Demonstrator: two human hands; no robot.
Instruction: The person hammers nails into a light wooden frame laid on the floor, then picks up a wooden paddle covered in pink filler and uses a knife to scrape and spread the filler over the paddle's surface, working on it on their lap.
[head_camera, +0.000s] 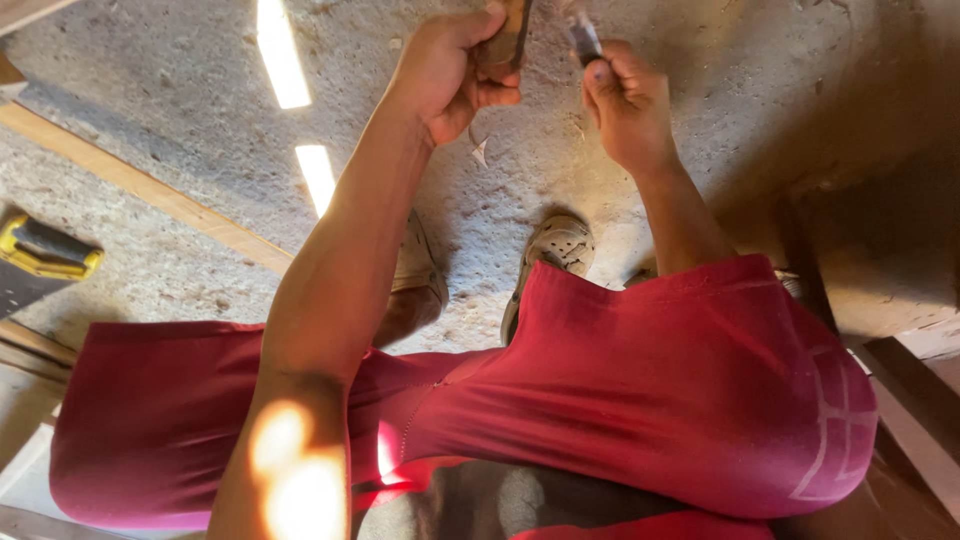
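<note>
I am seated, looking down past red shorts at a dusty concrete floor. My left hand (450, 70) is closed around a small piece of wood (510, 35) held up near the top edge. My right hand (625, 100) grips a thin dark tool (585, 38), maybe a knife, its tip next to the wood. A pale shaving (480, 150) lies on the floor just below my left hand. The upper ends of the wood and the tool run out of view.
My feet in worn sandals (555, 250) rest on the floor below the hands. A long wooden strip (140, 185) lies diagonally at left. A saw with a yellow and black handle (45, 250) sits at the left edge. Wooden boards (900, 300) stand at right.
</note>
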